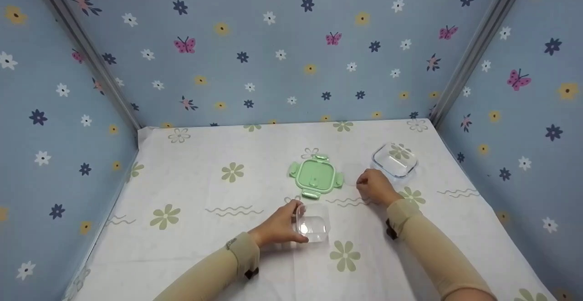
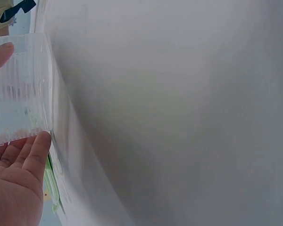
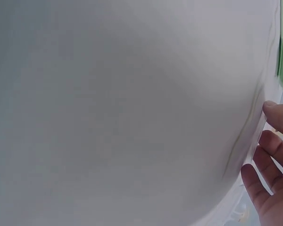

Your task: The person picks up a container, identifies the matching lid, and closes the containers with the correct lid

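My left hand (image 1: 280, 226) grips a small clear plastic container (image 1: 319, 229), its thumb at the near side and its fingers at the far side. In the left wrist view the see-through walls of the container (image 2: 21, 89) stand between thumb and fingers. My right hand (image 1: 375, 187) is low over the cloth, fingertips down beside a faint, thin see-through piece (image 1: 351, 173). In the right wrist view the thumb and fingers (image 3: 273, 146) are slightly bent and right at the cloth; I cannot tell whether they pinch that piece. A green clip lid (image 1: 315, 176) lies between the hands, its side flaps spread.
A clear glass container (image 1: 395, 160) with a bluish rim stands just beyond my right hand. The table wears a white cloth (image 1: 191, 251) with green flowers and wavy lines. Blue flower-patterned panels (image 1: 273, 82) close off the back and both sides.
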`<action>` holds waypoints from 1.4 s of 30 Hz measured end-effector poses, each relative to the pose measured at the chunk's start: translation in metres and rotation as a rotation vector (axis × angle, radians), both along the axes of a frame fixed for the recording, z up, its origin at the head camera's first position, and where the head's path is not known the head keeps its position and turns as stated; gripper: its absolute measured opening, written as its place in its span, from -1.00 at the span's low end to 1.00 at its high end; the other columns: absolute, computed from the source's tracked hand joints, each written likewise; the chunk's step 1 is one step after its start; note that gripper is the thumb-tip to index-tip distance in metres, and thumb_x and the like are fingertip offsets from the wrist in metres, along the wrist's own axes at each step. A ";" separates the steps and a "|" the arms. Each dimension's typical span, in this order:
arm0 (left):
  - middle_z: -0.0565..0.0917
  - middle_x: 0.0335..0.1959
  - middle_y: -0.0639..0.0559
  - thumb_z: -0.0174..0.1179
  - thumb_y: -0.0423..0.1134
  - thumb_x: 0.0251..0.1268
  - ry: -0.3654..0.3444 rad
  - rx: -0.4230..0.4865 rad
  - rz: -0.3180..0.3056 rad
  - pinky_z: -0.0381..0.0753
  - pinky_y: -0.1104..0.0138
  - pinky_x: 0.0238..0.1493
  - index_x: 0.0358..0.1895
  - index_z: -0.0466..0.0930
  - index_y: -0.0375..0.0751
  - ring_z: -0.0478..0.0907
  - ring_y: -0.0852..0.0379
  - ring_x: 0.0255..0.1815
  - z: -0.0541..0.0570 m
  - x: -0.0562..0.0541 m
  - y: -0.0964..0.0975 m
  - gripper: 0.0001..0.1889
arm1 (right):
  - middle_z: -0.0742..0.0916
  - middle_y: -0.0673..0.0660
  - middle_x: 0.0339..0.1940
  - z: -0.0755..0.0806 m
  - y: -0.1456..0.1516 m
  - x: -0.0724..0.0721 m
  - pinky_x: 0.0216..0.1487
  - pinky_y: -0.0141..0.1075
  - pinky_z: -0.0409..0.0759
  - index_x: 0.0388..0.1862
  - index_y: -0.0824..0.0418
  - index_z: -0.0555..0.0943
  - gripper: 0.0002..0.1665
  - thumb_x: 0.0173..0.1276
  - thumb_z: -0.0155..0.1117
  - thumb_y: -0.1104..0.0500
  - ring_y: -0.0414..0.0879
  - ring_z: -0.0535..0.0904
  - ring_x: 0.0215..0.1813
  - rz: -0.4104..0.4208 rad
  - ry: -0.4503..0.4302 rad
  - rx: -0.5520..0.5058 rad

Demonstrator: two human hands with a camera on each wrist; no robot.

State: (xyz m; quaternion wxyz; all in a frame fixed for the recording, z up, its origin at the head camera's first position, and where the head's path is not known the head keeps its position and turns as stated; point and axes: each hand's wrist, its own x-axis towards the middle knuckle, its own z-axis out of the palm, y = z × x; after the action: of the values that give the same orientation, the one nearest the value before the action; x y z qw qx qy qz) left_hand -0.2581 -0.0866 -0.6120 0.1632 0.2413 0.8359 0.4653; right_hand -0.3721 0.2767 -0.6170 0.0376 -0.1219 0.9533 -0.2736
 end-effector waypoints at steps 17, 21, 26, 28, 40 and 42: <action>0.62 0.35 -0.21 0.74 -0.11 -0.08 0.004 -0.007 -0.002 0.54 -0.07 0.54 0.39 0.38 -0.23 0.59 -0.24 0.41 0.001 -0.002 -0.001 -0.05 | 0.71 0.46 0.29 0.002 0.002 0.000 0.55 0.22 0.47 0.21 0.45 0.70 -0.58 0.53 0.37 0.18 0.41 0.58 0.43 -0.034 0.056 0.009; 0.61 0.37 -0.22 0.73 -0.10 -0.09 0.009 -0.016 -0.004 0.53 -0.08 0.55 0.39 0.38 -0.24 0.58 -0.24 0.43 0.002 -0.002 -0.001 -0.05 | 0.56 0.50 0.52 0.002 -0.001 -0.003 0.68 0.22 0.32 0.41 0.46 0.58 -0.42 0.54 0.37 0.17 0.43 0.42 0.60 -0.022 0.019 0.029; 0.61 0.35 -0.21 0.74 -0.11 -0.10 0.007 -0.019 0.002 0.55 -0.06 0.53 0.37 0.40 -0.20 0.59 -0.23 0.42 0.000 -0.002 0.000 -0.07 | 0.40 0.48 0.67 0.003 -0.005 -0.004 0.77 0.21 0.14 0.59 0.43 0.41 -0.28 0.60 0.31 0.13 0.41 0.24 0.71 -0.023 -0.060 0.036; 0.62 0.33 -0.19 0.74 -0.11 -0.10 0.005 -0.020 0.004 0.57 -0.04 0.52 0.36 0.41 -0.17 0.61 -0.23 0.40 -0.001 -0.002 0.000 -0.08 | 0.37 0.48 0.69 0.004 -0.006 -0.004 0.78 0.21 0.11 0.62 0.43 0.37 -0.25 0.62 0.29 0.10 0.41 0.21 0.73 -0.023 -0.078 0.037; 0.62 0.32 -0.19 0.75 -0.11 -0.12 0.006 -0.040 0.013 0.58 -0.05 0.51 0.37 0.41 -0.20 0.61 -0.24 0.40 0.000 -0.001 0.001 -0.06 | 0.28 0.47 0.74 0.008 -0.010 -0.007 0.80 0.20 0.02 0.70 0.39 0.25 -0.17 0.65 0.24 0.03 0.38 0.10 0.78 -0.014 -0.132 0.071; 0.62 0.33 -0.19 0.75 -0.10 -0.12 0.011 -0.044 0.015 0.57 -0.05 0.52 0.37 0.41 -0.18 0.61 -0.24 0.40 0.000 -0.001 0.001 -0.06 | 0.28 0.47 0.73 0.008 -0.011 -0.008 0.81 0.19 0.02 0.70 0.40 0.25 -0.17 0.65 0.24 0.03 0.38 0.10 0.78 -0.013 -0.134 0.085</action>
State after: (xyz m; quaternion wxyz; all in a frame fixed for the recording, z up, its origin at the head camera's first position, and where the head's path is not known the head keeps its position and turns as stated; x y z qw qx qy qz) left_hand -0.2595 -0.0861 -0.6116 0.1605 0.2339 0.8484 0.4469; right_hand -0.3804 0.2658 -0.6093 0.1049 -0.0955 0.9602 -0.2406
